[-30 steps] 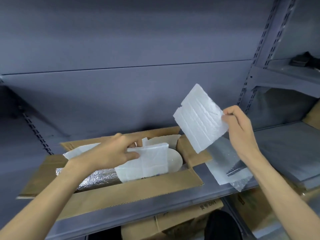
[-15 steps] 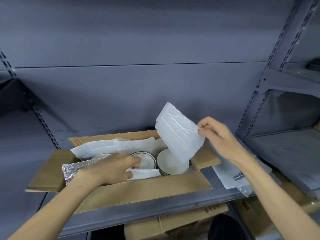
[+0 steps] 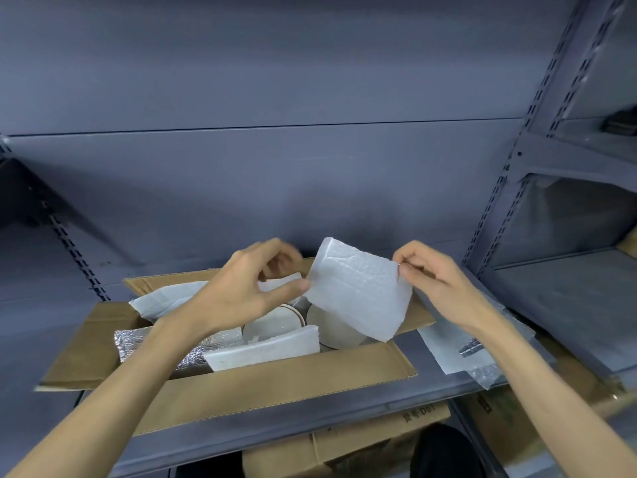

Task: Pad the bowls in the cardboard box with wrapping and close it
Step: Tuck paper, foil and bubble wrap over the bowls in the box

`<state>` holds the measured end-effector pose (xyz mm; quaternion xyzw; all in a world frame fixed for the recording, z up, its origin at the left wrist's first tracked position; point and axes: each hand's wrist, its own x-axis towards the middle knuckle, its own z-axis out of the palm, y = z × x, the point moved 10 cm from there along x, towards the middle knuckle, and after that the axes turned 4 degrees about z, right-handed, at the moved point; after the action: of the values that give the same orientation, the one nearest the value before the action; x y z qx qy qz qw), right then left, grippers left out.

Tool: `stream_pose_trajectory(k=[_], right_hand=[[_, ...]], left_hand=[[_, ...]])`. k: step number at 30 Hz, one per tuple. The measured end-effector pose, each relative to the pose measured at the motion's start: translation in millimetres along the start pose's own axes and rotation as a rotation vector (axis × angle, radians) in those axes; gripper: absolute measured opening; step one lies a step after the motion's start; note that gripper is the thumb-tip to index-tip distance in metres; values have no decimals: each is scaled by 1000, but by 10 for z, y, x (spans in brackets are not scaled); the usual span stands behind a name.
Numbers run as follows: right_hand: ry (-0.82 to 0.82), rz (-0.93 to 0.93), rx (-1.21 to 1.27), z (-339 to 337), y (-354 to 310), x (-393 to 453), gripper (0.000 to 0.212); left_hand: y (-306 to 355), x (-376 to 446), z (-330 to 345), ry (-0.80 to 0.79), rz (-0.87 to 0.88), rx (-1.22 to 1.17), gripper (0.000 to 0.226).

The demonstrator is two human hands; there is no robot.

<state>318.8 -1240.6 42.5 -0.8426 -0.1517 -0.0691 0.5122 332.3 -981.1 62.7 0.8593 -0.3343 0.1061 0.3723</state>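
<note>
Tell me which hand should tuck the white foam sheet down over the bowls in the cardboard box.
Right. The right hand firmly pinches the white foam sheet by its upper edge above the white bowls; the left hand only touches the sheet's left edge with its thumb.

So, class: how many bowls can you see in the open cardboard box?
2: one gold-rimmed bowl mid-box behind the front foam piece, one bowl right of it under the held sheet. More may be hidden beneath the padding.
</note>
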Motion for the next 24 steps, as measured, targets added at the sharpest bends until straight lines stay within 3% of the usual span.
stream_pose_trajectory(k=[4, 11, 15, 20, 22, 24], right_hand=[[27, -20, 26, -60, -5, 13, 21], [62, -10, -12, -30, 51, 37, 23], [75, 36, 39, 37, 137, 47, 17], [-75, 157, 136, 217, 365, 4, 63], [-128, 193, 50, 296, 469, 6, 58], [-157, 214, -5, 369, 555, 14, 38]], left_hand=[[234, 185, 240, -104, 57, -149, 53], [185, 294, 372, -66, 41, -34, 40], [79, 225, 411, -71, -1, -77, 20], [-75, 128, 436, -72, -75, -101, 17], [-134, 94, 430, -77, -97, -73, 15], [-169, 73, 418, -92, -103, -26, 15]])
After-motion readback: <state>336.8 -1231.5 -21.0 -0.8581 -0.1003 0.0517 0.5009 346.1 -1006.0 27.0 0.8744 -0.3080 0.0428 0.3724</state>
